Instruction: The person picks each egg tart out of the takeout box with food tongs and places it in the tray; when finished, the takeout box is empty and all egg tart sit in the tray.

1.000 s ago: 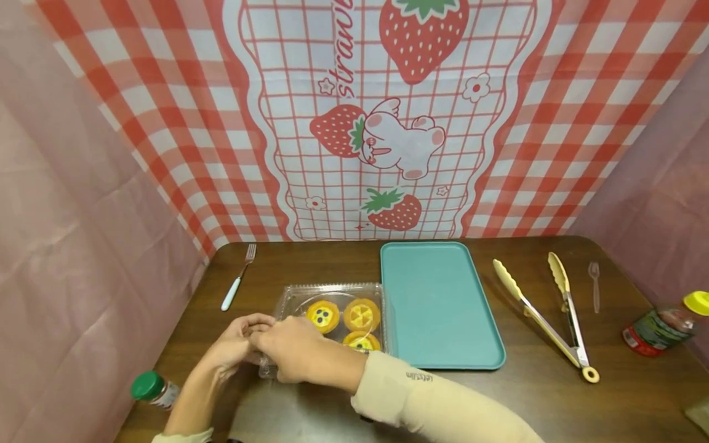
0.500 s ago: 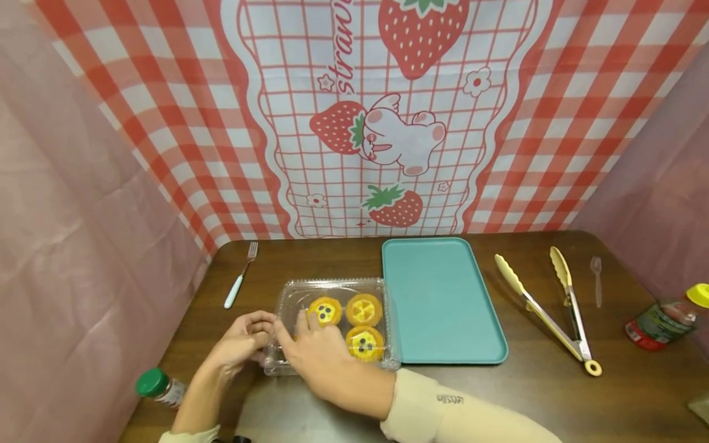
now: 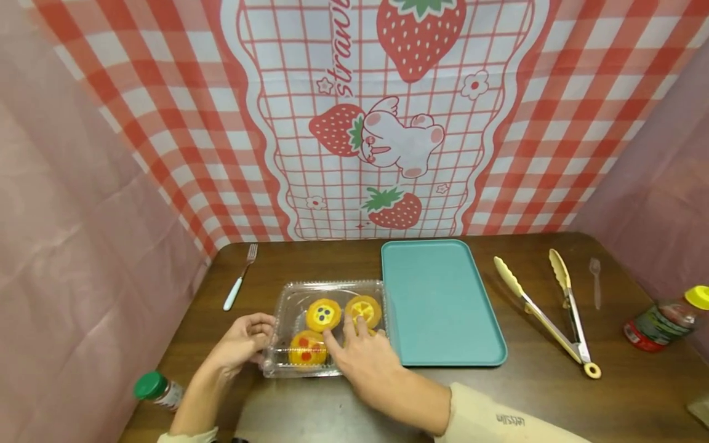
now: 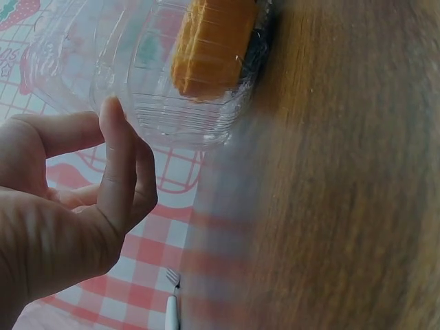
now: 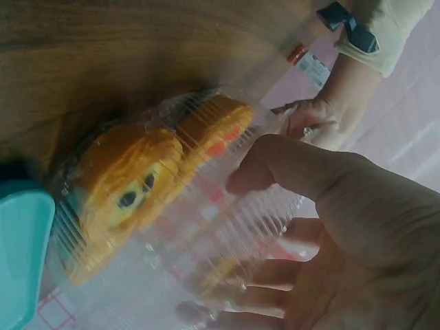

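Tabletop [image 3: 620, 400] bears a container [image 3: 342, 303], longest sideways, left grip [image 3: 242, 343] pinching it, right grip [image 3: 368, 362] splayed empty.

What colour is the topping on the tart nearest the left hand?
Red on top: that tart shows best in the head view.

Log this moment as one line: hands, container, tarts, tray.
left hand: at left edge of clear container; right hand: over container; tarts: inside container; teal tray: right of container
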